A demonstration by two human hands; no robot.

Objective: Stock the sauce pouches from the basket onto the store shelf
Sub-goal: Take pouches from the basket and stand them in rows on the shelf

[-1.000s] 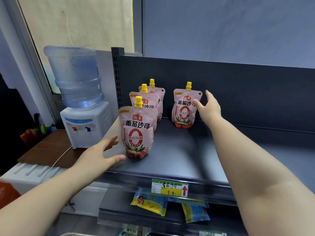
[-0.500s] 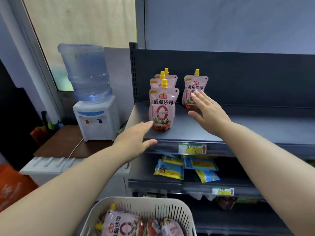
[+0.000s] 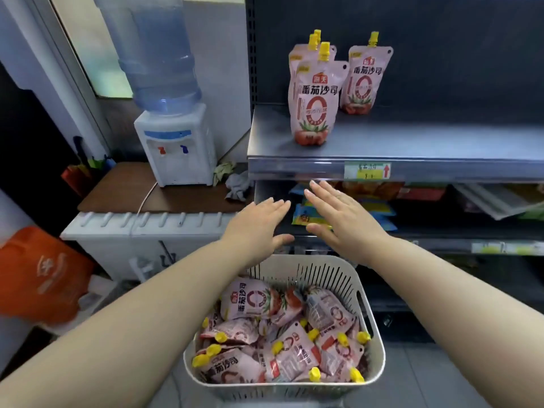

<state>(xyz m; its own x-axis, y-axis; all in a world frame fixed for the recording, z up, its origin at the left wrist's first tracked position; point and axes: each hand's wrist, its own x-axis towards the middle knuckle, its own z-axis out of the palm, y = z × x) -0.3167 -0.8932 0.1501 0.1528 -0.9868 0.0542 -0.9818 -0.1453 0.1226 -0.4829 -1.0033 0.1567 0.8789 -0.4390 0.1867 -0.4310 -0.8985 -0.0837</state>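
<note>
Pink laminate is what the fingers (image 3: 276,207) are after, yet they hold none of it. On the left hand (image 3: 259,228) and the right hand (image 3: 341,219) alike they lie nearly straight and a little spread, palms down, thumbs turned toward each other, gripping nothing. The two hands hover side by side, close but apart, over the far rim of the white slatted basket (image 3: 378,343) and lower than the front edge of the grey metal shelf (image 3: 412,136). I judge this a halfway posture, ready to dip for more stock.

Under them the basket holds a loose heap of sauce pouches (image 3: 250,298), lying flat and crosswise with yellow caps pointing every way. Piled so they pack densely, but each will need picking out and turning upright.

On the shelf, four pouches stand on their gusseted bottoms, labels outward so a shopper can read them. The front pouch (image 3: 313,95) stands near the lip at the left end. Two more are filed right behind it, with little but their caps (image 3: 313,39) and edges showing. A fourth pouch (image 3: 363,81) stands at the back, apparently starting a second file beside the first. With so many in the basket and four up, the stocking looks barely begun.

A price tag (image 3: 368,169) with a red arrow marks the shelf edge. Snack packets (image 3: 303,214) lie on the shelf below. Off left, a water dispenser (image 3: 173,145) stands on a brown desk (image 3: 123,189).
</note>
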